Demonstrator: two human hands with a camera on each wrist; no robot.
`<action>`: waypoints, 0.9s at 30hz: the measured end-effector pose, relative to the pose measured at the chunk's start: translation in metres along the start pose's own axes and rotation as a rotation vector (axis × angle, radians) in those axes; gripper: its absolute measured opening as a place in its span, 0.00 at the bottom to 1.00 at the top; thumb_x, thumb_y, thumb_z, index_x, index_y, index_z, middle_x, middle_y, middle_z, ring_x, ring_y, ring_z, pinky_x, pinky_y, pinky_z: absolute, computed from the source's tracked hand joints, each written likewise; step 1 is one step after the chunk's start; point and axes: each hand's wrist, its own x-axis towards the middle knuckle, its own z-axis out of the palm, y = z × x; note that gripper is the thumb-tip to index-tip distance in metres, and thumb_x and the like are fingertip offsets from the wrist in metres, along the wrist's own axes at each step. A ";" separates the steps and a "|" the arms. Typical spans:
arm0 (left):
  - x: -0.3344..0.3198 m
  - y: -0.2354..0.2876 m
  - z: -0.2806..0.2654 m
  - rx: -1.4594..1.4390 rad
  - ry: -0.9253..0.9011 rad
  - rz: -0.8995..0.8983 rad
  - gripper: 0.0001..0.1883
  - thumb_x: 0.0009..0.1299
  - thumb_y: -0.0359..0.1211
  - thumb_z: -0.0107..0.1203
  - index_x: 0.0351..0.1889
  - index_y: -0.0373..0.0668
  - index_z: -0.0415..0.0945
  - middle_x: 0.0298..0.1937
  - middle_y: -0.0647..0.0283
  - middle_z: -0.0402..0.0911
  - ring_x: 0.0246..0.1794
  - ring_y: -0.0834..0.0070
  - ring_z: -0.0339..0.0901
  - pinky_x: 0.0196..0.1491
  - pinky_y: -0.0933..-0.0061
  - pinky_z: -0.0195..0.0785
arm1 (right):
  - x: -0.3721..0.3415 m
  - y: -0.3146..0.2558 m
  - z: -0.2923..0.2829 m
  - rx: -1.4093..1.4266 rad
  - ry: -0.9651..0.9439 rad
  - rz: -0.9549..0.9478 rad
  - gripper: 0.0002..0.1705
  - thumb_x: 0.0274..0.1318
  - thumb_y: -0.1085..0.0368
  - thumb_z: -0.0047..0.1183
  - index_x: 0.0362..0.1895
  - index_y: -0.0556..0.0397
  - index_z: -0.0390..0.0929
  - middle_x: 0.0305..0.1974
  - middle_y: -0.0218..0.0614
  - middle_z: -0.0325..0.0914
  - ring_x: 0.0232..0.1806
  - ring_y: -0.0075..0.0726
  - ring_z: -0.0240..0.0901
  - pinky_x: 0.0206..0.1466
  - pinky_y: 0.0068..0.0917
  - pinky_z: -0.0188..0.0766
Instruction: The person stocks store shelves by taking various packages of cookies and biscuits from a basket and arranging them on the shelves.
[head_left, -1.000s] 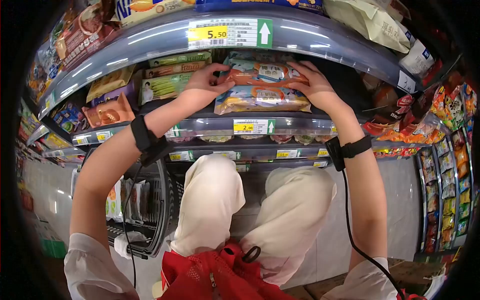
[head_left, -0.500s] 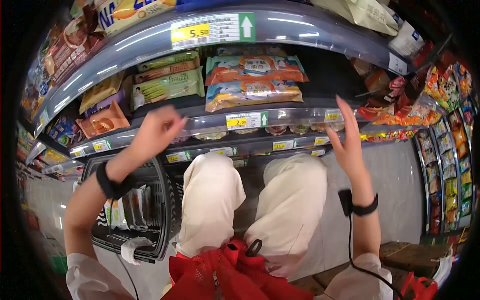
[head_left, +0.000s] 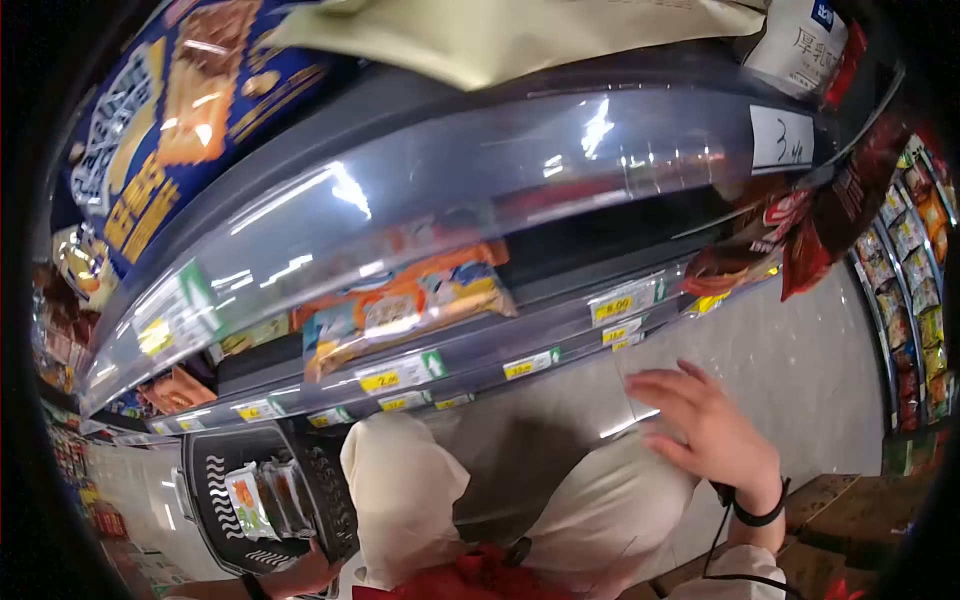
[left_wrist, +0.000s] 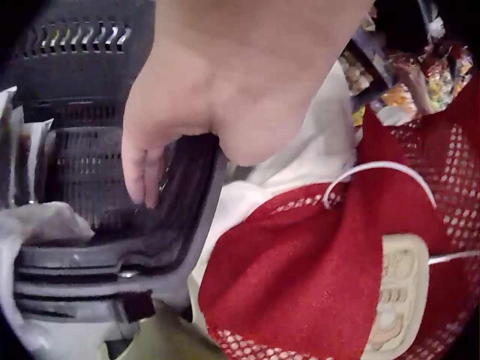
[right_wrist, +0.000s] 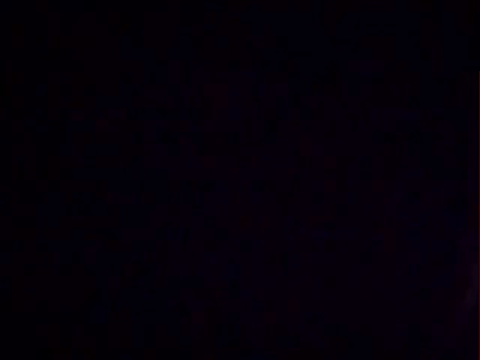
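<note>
At the lower left of the head view, my left hand (head_left: 312,572) is at the near edge of a black shopping basket (head_left: 343,500). In the left wrist view the hand (left_wrist: 202,97) grips the basket's rim (left_wrist: 204,214), with its fingers hooked down over the inside. A few clear packs (head_left: 268,498) lie inside the basket. My right hand (head_left: 712,432) is held in the air above the right knee, fingers spread loosely, holding nothing. The right wrist view is black.
Cookie packs (head_left: 410,305) lie on the lower shelf, behind a curved clear shelf edge (head_left: 420,170). Dark red packs (head_left: 800,225) hang out at the shelf's right end. Cardboard boxes (head_left: 850,510) stand at the lower right, and snack racks (head_left: 905,290) line the far right.
Both hands have left the cookie packs on the shelf. The left hand went down to the basket; the right drew back toward the knee. The head view has turned and moved nearer the upper shelf.
</note>
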 end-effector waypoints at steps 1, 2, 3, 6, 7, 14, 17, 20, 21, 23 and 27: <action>0.003 0.003 0.001 -0.003 0.025 -0.032 0.28 0.63 0.45 0.50 0.49 0.30 0.60 0.36 0.43 0.76 0.37 0.50 0.75 0.38 0.56 0.68 | -0.002 0.005 -0.005 -0.033 -0.045 -0.013 0.25 0.50 0.57 0.52 0.52 0.52 0.67 0.54 0.38 0.67 0.57 0.42 0.62 0.63 0.46 0.53; 0.005 0.004 0.001 -0.001 0.045 -0.059 0.28 0.63 0.44 0.50 0.50 0.30 0.59 0.36 0.43 0.76 0.37 0.50 0.75 0.38 0.56 0.68 | -0.003 0.008 -0.009 -0.065 -0.091 -0.027 0.25 0.49 0.57 0.53 0.52 0.52 0.68 0.54 0.37 0.67 0.57 0.41 0.62 0.62 0.47 0.53; 0.006 0.005 0.002 0.004 0.059 -0.075 0.28 0.63 0.43 0.51 0.51 0.30 0.59 0.37 0.43 0.76 0.38 0.51 0.75 0.38 0.56 0.68 | -0.004 0.011 -0.013 -0.095 -0.138 -0.042 0.26 0.49 0.56 0.54 0.52 0.51 0.68 0.53 0.35 0.68 0.56 0.40 0.63 0.62 0.48 0.53; 0.003 0.001 0.005 0.015 0.089 -0.099 0.28 0.62 0.40 0.52 0.53 0.31 0.57 0.38 0.43 0.75 0.39 0.51 0.75 0.39 0.57 0.68 | 0.006 0.019 -0.025 -0.160 -0.131 -0.152 0.24 0.50 0.54 0.52 0.50 0.52 0.69 0.51 0.37 0.69 0.54 0.40 0.65 0.61 0.45 0.55; 0.002 -0.001 0.006 0.012 0.101 -0.099 0.28 0.62 0.40 0.52 0.53 0.31 0.56 0.39 0.43 0.75 0.39 0.52 0.75 0.40 0.57 0.68 | 0.010 0.020 -0.028 -0.183 -0.115 -0.191 0.23 0.52 0.53 0.51 0.49 0.53 0.69 0.50 0.38 0.70 0.53 0.41 0.65 0.60 0.45 0.56; -0.024 -0.031 0.038 0.050 0.165 -0.089 0.30 0.60 0.33 0.54 0.58 0.34 0.52 0.43 0.43 0.74 0.41 0.54 0.75 0.42 0.58 0.69 | 0.035 -0.026 -0.030 -0.250 -0.124 -0.482 0.21 0.52 0.54 0.51 0.45 0.55 0.71 0.44 0.41 0.72 0.48 0.44 0.68 0.55 0.42 0.60; 0.001 -0.089 0.066 0.137 0.350 0.157 0.47 0.55 0.36 0.56 0.64 0.30 0.34 0.35 0.37 0.74 0.37 0.46 0.75 0.38 0.53 0.69 | 0.037 -0.056 -0.011 -0.091 -0.067 -0.546 0.18 0.53 0.57 0.51 0.43 0.57 0.72 0.42 0.43 0.72 0.44 0.48 0.68 0.51 0.39 0.63; -0.005 -0.076 0.079 0.049 0.539 0.237 0.44 0.52 0.34 0.56 0.64 0.34 0.42 0.37 0.38 0.74 0.39 0.46 0.74 0.41 0.53 0.67 | 0.037 -0.080 0.027 0.060 -0.010 -0.584 0.17 0.54 0.59 0.50 0.43 0.59 0.73 0.42 0.46 0.74 0.45 0.51 0.69 0.48 0.37 0.66; -0.019 -0.063 0.077 0.049 0.469 0.182 0.43 0.51 0.34 0.56 0.64 0.35 0.45 0.38 0.38 0.74 0.39 0.47 0.74 0.42 0.53 0.66 | 0.034 -0.085 0.038 0.117 0.042 -0.595 0.19 0.54 0.57 0.50 0.42 0.59 0.74 0.40 0.48 0.74 0.44 0.51 0.70 0.47 0.37 0.66; -0.020 -0.055 0.082 0.133 0.460 0.195 0.30 0.51 0.35 0.56 0.49 0.34 0.56 0.38 0.40 0.75 0.39 0.47 0.74 0.41 0.52 0.66 | 0.034 -0.100 0.049 0.218 0.018 -0.525 0.18 0.55 0.59 0.50 0.44 0.59 0.74 0.41 0.46 0.75 0.44 0.48 0.71 0.48 0.34 0.66; -0.020 -0.048 0.100 0.158 0.425 0.308 0.36 0.50 0.34 0.55 0.55 0.30 0.52 0.36 0.38 0.74 0.42 0.46 0.72 0.43 0.55 0.66 | 0.049 -0.126 0.047 0.175 -0.033 -0.510 0.15 0.56 0.61 0.49 0.42 0.59 0.74 0.39 0.41 0.74 0.41 0.36 0.70 0.46 0.28 0.66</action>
